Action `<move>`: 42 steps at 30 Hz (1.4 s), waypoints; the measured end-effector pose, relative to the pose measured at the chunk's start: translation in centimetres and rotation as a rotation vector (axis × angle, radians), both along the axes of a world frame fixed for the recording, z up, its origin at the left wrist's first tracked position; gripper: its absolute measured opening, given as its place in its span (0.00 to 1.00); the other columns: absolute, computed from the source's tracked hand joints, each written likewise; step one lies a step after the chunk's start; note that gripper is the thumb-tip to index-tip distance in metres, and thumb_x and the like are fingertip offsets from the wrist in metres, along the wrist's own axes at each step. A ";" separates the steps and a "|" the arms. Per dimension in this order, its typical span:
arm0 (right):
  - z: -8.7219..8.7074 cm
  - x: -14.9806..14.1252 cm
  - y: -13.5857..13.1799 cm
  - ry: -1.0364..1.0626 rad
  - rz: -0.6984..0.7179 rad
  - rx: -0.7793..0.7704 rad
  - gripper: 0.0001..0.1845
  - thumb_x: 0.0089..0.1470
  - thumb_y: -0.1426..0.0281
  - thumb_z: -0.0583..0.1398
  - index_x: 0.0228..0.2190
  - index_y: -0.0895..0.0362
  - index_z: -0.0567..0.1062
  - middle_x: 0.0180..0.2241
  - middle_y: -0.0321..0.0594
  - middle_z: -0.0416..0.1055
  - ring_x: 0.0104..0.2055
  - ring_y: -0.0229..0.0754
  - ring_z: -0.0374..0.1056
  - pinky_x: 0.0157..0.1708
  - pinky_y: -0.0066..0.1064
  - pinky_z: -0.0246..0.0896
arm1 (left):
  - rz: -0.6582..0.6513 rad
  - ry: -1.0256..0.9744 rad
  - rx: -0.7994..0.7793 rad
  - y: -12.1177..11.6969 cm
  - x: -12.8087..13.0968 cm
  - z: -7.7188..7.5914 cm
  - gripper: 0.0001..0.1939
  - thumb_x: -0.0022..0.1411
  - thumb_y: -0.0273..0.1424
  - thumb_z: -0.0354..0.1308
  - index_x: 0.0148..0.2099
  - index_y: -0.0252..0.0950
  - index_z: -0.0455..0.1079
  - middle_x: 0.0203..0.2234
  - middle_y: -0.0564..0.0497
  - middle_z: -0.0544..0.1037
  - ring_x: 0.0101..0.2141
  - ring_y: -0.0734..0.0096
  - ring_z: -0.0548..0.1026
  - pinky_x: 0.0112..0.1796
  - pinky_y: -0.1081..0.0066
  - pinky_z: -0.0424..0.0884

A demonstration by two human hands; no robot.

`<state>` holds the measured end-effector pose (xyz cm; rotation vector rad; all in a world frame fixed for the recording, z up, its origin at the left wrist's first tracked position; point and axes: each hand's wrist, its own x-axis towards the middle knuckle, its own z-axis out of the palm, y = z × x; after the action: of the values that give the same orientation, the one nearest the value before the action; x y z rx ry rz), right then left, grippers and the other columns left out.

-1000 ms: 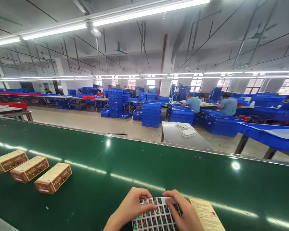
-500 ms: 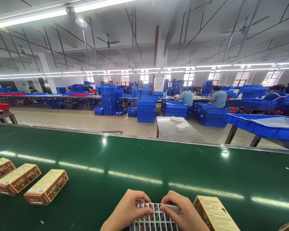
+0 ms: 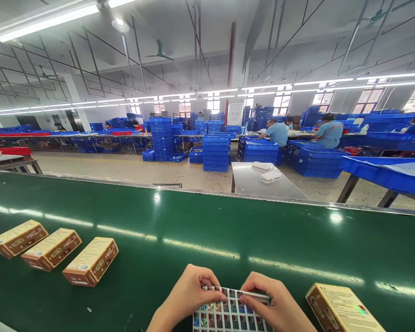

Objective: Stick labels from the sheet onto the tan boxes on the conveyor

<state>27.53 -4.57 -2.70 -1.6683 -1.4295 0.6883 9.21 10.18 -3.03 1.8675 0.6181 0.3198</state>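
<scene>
Both my hands hold a sheet of small shiny holographic stickers [image 3: 230, 318] in a white grid, low in the middle of the head view. My left hand [image 3: 192, 291] pinches its upper left edge, thumb on top and fingers curled behind. My right hand [image 3: 271, 297] pinches the upper right edge, where a whitish edge or strip shows between thumb and fingers. The sheet's lower part runs out of view. Right of my right hand, a cream and brown carton [image 3: 346, 308] lies on the green conveyor belt [image 3: 152, 263], with a shiny sticker on its top.
Three similar cartons, a near one [image 3: 91, 260], a middle one [image 3: 51, 249] and a far one [image 3: 19, 237], lie at left on the belt. Beyond its metal edge stand a steel table [image 3: 263, 182], stacked blue crates [image 3: 216, 154] and a blue tray [image 3: 387, 173]. Co-workers sit farther back.
The cartons have shifted right along with the belt, more than the background has. The view has swung slightly left. Both hands keep their pinch on the sticker sheet.
</scene>
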 end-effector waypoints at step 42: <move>0.8 0.2 -0.1 0.091 -0.102 0.072 0.24 0.57 0.47 0.57 0.29 0.53 0.81 0.28 0.39 0.73 0.30 0.42 0.68 0.32 0.30 0.62 | -0.039 -0.204 -0.158 0.4 -0.3 1.2 0.20 0.53 0.42 0.69 0.39 0.29 0.81 0.25 0.46 0.79 0.24 0.74 0.69 0.27 0.75 0.62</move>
<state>27.72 -4.64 -1.89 -1.6216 -1.2821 0.6397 8.96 10.56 -1.82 1.6684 0.4540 0.4176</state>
